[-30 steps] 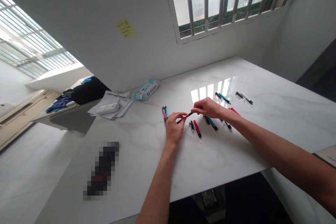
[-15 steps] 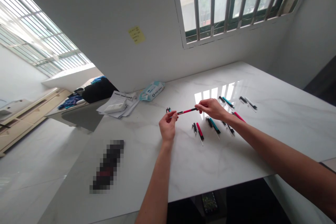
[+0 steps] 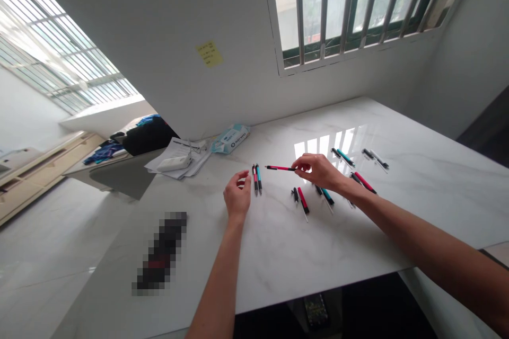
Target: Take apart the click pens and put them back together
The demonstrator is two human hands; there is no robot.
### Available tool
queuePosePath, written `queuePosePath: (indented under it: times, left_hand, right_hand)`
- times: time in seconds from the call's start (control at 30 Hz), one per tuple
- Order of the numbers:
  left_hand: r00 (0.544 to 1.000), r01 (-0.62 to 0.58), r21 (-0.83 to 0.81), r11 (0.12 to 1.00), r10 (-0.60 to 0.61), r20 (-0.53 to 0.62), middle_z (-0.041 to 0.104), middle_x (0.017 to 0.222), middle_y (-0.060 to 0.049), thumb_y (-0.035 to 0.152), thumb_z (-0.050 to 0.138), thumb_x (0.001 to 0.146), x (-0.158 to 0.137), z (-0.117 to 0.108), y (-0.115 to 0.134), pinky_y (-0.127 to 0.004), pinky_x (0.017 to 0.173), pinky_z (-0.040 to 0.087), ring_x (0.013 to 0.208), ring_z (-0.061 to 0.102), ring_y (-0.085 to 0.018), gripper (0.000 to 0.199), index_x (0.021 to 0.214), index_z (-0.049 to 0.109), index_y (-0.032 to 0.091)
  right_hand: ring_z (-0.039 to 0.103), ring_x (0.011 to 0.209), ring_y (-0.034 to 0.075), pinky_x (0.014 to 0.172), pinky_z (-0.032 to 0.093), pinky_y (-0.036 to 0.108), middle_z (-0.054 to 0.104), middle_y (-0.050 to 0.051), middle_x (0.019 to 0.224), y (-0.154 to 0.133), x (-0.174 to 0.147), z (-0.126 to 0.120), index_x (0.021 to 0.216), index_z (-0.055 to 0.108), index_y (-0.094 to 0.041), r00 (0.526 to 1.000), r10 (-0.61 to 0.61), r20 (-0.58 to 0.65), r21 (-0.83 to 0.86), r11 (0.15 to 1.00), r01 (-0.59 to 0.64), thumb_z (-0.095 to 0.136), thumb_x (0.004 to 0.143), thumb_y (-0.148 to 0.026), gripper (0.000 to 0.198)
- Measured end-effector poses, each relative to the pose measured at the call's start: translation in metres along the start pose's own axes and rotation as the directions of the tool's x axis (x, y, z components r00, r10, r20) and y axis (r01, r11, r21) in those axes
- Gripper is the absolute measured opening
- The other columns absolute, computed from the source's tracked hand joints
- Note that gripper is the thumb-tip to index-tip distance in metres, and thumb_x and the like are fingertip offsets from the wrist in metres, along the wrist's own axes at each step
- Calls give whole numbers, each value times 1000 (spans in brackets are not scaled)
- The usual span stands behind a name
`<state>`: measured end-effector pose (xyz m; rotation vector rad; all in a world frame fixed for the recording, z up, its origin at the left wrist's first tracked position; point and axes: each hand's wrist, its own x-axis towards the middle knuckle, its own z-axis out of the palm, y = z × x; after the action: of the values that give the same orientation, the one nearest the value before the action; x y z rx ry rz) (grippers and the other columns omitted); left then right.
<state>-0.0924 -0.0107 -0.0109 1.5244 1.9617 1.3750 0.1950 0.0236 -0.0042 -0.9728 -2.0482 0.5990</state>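
A red-and-black pen (image 3: 279, 168) is pinched at its right end by my right hand (image 3: 316, 168), which holds it level above the table. My left hand (image 3: 238, 193) holds nothing, its fingers curved and apart. Just right of it, a red pen (image 3: 255, 179) and a blue pen (image 3: 259, 179) lie side by side. Below my right hand lie groups of pen parts, among them a red barrel (image 3: 303, 200) with a white refill and a teal barrel (image 3: 328, 197), partly hidden by the hand. Another red barrel (image 3: 365, 182) rests beside my right forearm.
Farther back are teal pen parts (image 3: 345, 157) and white pen parts (image 3: 378, 159). A wipes packet (image 3: 230, 139) and papers (image 3: 178, 158) with a white device sit at the back left. A blurred dark object (image 3: 161, 254) lies at left. Below the table edge is a phone (image 3: 316, 311).
My left hand has let go of the red-and-black pen and moved left, uncovering the two pens. My right hand still holds the pen, now shifted slightly and turned more level.
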Motion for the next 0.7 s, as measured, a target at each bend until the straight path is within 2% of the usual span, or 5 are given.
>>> queuePosePath:
  times: [0.1,0.23,0.43,0.53,0.7]
  left_hand:
    - [1000,-20,194,981,20,4,80,105,-6,37,66,91,-4,-5,-10,-33,80,52,82,70,-21,24,108,79,27]
    - [996,-77,307,949,61,60,79,107,-7,39,65,93,-7,-4,-14,-36,83,50,85,68,-23,26,110,80,27]
    - [985,-155,467,871,99,142,72,101,-11,43,63,95,-9,-2,-11,-39,92,50,99,65,-29,30,110,83,24]
    - [979,-170,510,843,84,187,70,103,-12,40,63,96,-12,-2,-10,-40,93,50,101,64,-30,30,113,83,25]
    - [972,-195,513,836,95,214,70,104,-12,36,61,97,-15,-2,-9,-39,95,49,103,64,-29,30,115,82,24]
  right_hand:
    - [65,76,15,72,49,29,72,4,89,0,0,7,104,78,-21,998,41,40,-93,995,-38,66,90,-17,19]
    - [69,86,20,74,46,30,76,7,100,-14,7,18,117,75,-22,977,148,153,-284,954,-100,62,92,-19,28]
    - [72,103,32,73,47,32,78,15,111,-45,36,44,141,63,-18,879,391,274,-460,855,-237,65,88,-22,53]
    - [74,99,33,70,47,32,77,19,114,-54,49,61,136,65,-15,848,440,296,-468,841,-273,69,84,-24,53]
    - [76,95,33,66,47,32,77,22,112,-65,61,83,117,72,-13,831,474,291,-470,828,-307,71,82,-26,37]
